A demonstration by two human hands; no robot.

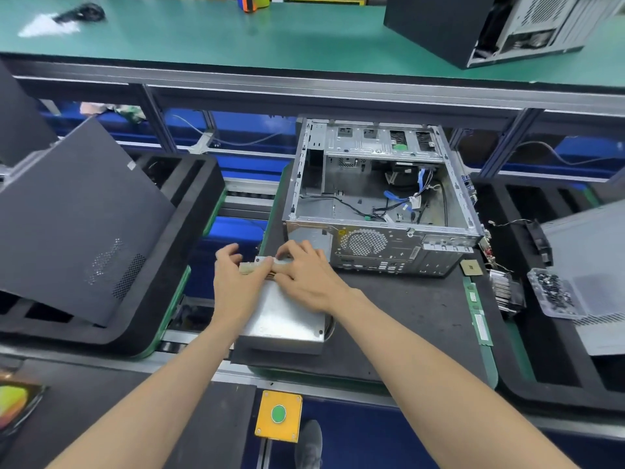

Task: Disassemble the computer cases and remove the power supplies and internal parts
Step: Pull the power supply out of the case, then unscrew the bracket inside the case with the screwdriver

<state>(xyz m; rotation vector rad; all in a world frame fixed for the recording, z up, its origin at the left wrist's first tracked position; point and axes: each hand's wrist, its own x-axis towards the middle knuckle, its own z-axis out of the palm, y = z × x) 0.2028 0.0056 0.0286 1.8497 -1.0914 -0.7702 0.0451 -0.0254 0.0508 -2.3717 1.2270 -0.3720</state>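
- The silver metal computer case lies open just past your fingers, with its side panel off.
- The grey metal power supply box is already out. It sits on the black foam tray, under your wrists.
- A few blue and black wires are left inside the case. They look like they still need to come out.
- To the right of your fingers lie a small square chip, a green memory stick and a finned metal cooler.
- Your left hand has its fingers curled round the cream plastic cable plug, at the far end of the box.
- Your right hand pinches the same plug from the other side. Its fingers are bent and close together.
- Both hands touch at the plug, so neither is free.
- Another black computer case waits on the green table, far from your fingers.
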